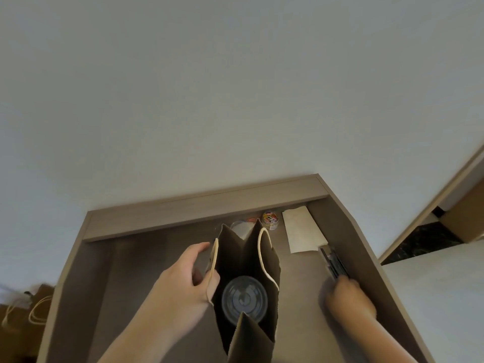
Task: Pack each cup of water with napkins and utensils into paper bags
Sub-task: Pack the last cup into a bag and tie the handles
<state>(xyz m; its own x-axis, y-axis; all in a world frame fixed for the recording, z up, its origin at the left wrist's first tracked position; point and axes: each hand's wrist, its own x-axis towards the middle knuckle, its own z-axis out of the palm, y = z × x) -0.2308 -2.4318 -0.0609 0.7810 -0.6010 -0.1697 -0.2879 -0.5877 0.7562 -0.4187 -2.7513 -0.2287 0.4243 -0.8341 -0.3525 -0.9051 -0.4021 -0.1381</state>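
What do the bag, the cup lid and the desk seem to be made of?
The bag looks like brown kraft paper, matte and creased, with pale cord handles. The cup lid seems clear plastic: see-through, glossy, with moulded rings. The desk shows grey-brown wood grain with a smooth finish, probably laminate or veneer.

**Left hand on the bag, right hand off to its side**

The left hand grips the left wall of the paper bag, thumb at the rim and fingers stretched along the outside. The right hand is to the right of the bag, apart from it and knuckles up. It is too blurred to show its grip.
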